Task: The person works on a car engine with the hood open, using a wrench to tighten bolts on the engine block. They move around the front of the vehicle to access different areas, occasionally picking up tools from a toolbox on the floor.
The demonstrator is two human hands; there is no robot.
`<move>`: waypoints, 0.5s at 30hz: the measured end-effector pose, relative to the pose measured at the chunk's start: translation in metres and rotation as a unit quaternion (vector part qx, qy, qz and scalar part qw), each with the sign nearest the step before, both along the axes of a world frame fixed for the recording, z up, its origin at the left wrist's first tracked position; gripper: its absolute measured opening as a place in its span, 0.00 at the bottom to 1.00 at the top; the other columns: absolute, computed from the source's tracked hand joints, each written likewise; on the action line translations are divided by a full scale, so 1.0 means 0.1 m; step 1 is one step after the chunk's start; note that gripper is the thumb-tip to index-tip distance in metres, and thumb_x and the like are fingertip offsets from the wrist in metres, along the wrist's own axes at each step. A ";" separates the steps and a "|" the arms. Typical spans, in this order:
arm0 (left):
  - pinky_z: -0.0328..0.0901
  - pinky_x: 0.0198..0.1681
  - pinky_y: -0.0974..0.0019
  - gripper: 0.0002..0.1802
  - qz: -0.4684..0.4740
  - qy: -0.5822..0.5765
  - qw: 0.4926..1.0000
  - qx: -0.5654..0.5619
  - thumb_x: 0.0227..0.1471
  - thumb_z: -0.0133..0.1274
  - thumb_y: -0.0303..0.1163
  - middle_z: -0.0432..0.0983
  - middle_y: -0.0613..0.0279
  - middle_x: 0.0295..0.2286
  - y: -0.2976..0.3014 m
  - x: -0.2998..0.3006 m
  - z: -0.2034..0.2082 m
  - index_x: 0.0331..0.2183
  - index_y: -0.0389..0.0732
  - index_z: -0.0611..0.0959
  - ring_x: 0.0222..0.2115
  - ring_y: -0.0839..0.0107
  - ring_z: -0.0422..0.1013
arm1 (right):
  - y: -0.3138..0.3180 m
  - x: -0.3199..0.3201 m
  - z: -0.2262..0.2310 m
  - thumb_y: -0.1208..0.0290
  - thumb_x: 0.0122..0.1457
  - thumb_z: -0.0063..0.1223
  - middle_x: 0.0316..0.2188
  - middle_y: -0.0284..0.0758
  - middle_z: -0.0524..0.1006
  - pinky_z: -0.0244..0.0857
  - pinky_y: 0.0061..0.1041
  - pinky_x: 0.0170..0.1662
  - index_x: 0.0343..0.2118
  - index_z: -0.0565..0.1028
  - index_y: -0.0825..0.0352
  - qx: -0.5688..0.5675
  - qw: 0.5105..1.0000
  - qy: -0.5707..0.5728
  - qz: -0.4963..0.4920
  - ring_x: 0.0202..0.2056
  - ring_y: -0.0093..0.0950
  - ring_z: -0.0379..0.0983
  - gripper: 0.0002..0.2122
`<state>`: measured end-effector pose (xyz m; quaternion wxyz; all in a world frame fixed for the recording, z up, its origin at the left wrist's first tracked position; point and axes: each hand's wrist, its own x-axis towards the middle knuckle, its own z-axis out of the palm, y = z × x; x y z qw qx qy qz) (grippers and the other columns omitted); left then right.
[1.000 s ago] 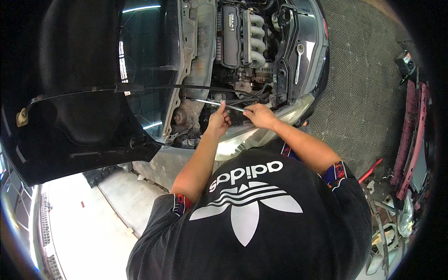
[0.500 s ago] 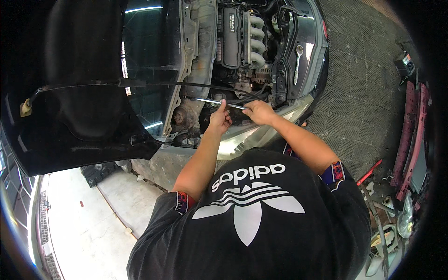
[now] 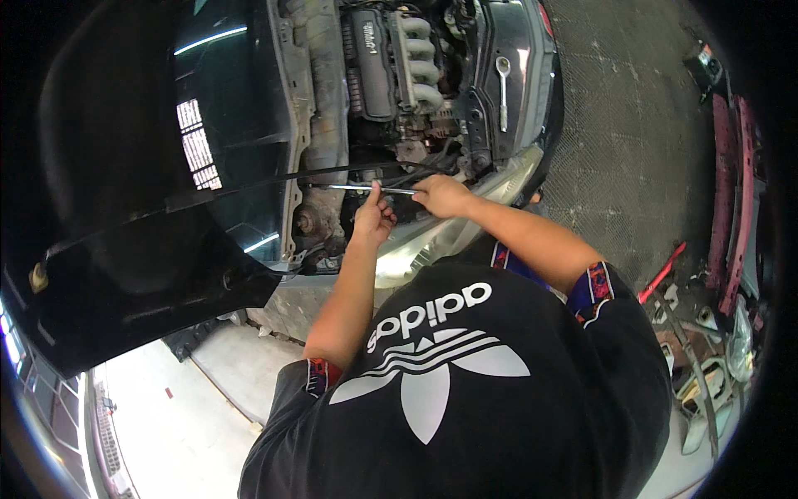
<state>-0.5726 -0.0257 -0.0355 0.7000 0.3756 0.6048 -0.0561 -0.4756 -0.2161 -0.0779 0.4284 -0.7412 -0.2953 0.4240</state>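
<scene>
- Landmark: the headlight, set slantwise at the car's front corner; every place below is told from it.
- The chrome tool bar lies on the engine-bay side of the headlight, beyond its near-left end as the wearer looks.
- Its long axis runs nearly straight across the wearer's view, left to right, with the right end tipped slightly toward the headlight.
- Right hand: the nearer one to the headlight, just on its bay side, fingers closed around the bar's right end; its forearm crosses over the lens.
- Left hand: left of the headlight, thumb laid against the bar near its middle, other fingers half curled below; whether they grip it I cannot tell.
- The bar's far end points left, away from the headlight, past both hands, toward the metal around the rusty strut mount; what it meets there is too small to tell.
- Farther beyond the headlight sits the black engine cover; a ratchet wrench lies beyond the lens's far end, well apart from both hands.
</scene>
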 end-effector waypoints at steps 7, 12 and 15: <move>0.57 0.29 0.68 0.15 0.028 -0.025 0.998 -0.047 0.66 0.50 0.48 0.58 0.75 0.18 0.07 0.04 -0.01 0.35 0.48 0.79 0.22 0.76 0.57 | 0.00 0.03 -0.06 0.55 0.67 0.49 0.22 0.35 0.75 0.65 0.31 0.28 0.50 0.78 0.66 0.075 0.925 0.370 -0.041 0.23 0.28 0.72 0.19; 0.56 0.28 0.67 0.16 0.023 -0.004 0.998 -0.050 0.66 0.50 0.50 0.58 0.75 0.19 0.02 0.01 0.02 0.34 0.49 0.78 0.21 0.75 0.56 | 0.06 0.00 -0.18 0.56 0.70 0.46 0.17 0.25 0.66 0.53 0.23 0.22 0.45 0.78 0.68 0.052 0.778 0.626 0.016 0.18 0.21 0.60 0.18; 0.57 0.28 0.67 0.17 0.004 0.088 0.996 0.018 0.63 0.54 0.50 0.59 0.75 0.18 -0.04 0.09 0.05 0.29 0.49 0.76 0.20 0.74 0.56 | 0.03 -0.10 -0.07 0.61 0.68 0.46 0.23 0.38 0.78 0.66 0.39 0.30 0.43 0.79 0.66 0.031 0.994 0.106 0.016 0.25 0.37 0.75 0.14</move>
